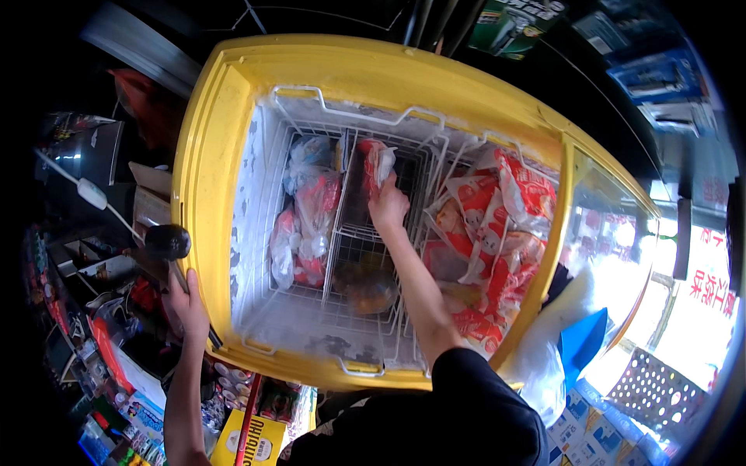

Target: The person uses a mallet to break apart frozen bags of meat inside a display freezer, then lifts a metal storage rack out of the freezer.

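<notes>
In my left hand (pixel 189 309) is the handle of a mallet with a black head (pixel 168 242). That hand is at the left rim of a yellow chest freezer (pixel 215 192). My right hand (pixel 389 205) reaches down into the freezer and grips a red and white plastic package (pixel 373 160). The package is over the middle wire basket (pixel 417 244). Left of it, knotted plastic bags with red contents (pixel 315 204) lie in another basket section. A blurred clear bag with brownish contents (pixel 370 291) sits lower in the middle basket.
Red and white food bags (pixel 484 227) fill the basket on the right. A glass lid (pixel 612 227) covers the freezer's right end. A white plastic bag (pixel 539 361) hangs by the front right rim. Drink cans (pixel 233 381) and a yellow carton (pixel 247 437) stand below left.
</notes>
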`<action>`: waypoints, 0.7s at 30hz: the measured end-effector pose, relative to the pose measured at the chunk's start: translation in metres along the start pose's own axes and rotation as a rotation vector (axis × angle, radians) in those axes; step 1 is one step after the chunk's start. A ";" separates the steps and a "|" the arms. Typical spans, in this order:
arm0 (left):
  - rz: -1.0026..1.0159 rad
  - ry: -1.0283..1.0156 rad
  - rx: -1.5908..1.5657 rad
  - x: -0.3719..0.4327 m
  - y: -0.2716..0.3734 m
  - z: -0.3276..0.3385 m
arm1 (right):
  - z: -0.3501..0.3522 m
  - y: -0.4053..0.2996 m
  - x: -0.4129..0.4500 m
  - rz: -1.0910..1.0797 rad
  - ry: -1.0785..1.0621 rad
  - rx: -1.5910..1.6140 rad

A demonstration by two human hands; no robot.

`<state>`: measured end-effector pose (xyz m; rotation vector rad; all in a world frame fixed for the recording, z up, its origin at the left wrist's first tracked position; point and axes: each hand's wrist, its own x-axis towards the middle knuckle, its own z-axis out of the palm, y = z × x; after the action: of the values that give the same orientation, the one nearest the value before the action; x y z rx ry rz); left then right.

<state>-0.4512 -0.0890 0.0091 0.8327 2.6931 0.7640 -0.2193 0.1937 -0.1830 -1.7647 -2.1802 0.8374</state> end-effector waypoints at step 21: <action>0.263 0.063 -0.189 0.008 -0.033 0.007 | -0.159 0.063 -0.293 0.547 0.211 1.678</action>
<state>-0.4710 -0.1051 -0.0148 1.1450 2.5413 1.0996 -0.0118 -0.0301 -0.0345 -1.2118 -0.2534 1.6691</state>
